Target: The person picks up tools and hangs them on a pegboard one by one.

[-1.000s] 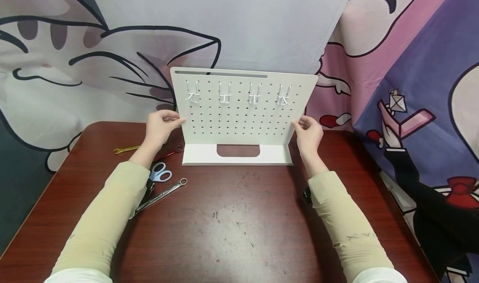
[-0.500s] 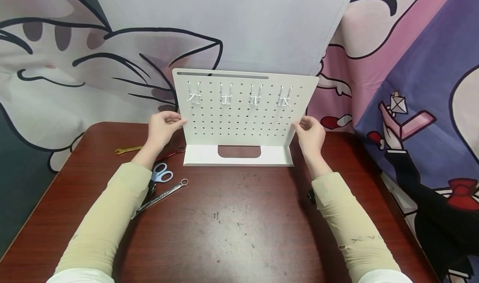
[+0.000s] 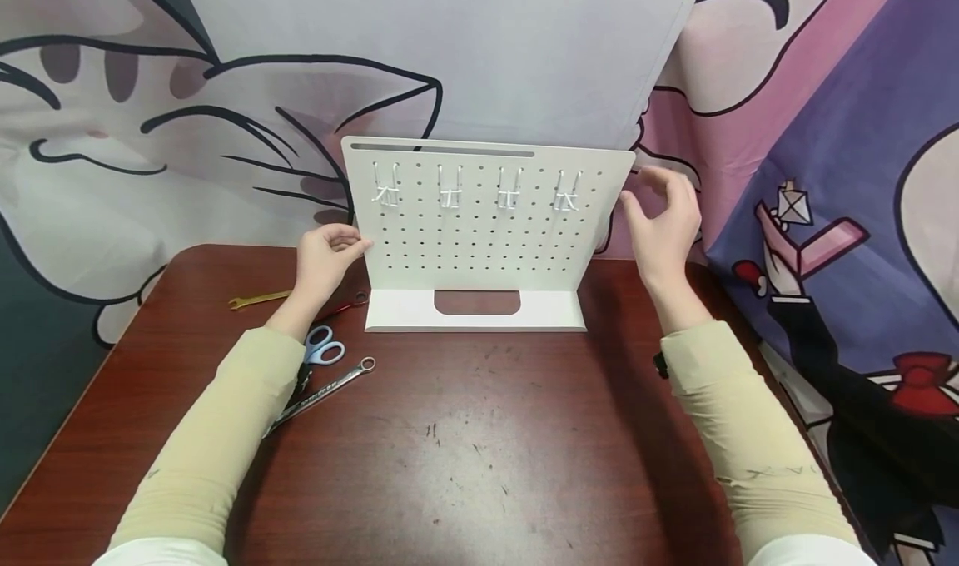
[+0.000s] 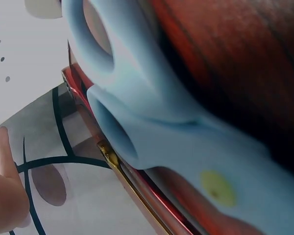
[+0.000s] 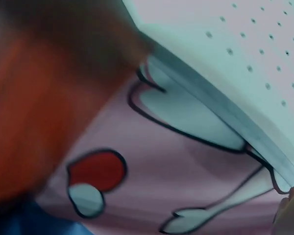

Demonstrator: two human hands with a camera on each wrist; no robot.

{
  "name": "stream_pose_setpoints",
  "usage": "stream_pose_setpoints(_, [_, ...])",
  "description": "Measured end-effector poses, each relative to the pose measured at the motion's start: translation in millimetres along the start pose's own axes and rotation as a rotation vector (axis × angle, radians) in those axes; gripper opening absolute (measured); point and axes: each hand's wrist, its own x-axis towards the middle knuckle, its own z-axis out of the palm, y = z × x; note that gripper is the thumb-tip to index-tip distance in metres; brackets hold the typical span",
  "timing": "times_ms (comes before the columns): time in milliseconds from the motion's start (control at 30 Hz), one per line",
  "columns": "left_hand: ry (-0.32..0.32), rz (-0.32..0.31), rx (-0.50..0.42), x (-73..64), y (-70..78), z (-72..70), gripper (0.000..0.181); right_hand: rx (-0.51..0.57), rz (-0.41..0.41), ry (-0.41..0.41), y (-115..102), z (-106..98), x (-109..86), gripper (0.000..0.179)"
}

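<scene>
Pegboard [image 3: 479,216] stands upright near the table's [image 3: 464,449] far edge; we note that the right hand [image 3: 663,220] has left its right edge since half a second ago and now hovers beside the upper right corner, fingers loosely apart and empty. Only the left hand [image 3: 322,258] now steadies it, fingertips curled on the left edge.

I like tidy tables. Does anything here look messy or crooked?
A little. The hooks on the pegboard hang empty, while the scissors, two wrenches and a red tool lie scattered at odd angles left of it. The pegboard stands straight.
</scene>
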Motion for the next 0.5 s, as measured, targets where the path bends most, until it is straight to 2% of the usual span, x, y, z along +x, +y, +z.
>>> stream_pose_setpoints(200, [0.007, -0.002, 0.008, 0.0, -1.5, 0.1, 0.027, 0.026, -0.113, -0.060, -16.0, 3.2, 24.9, 0.033])
stream_pose_setpoints(500, [-0.001, 0.025, 0.030, 0.8, -0.2, -0.1, 0.026, -0.023, -0.293, -0.189, -20.8, 21.4, 45.7, 0.033])
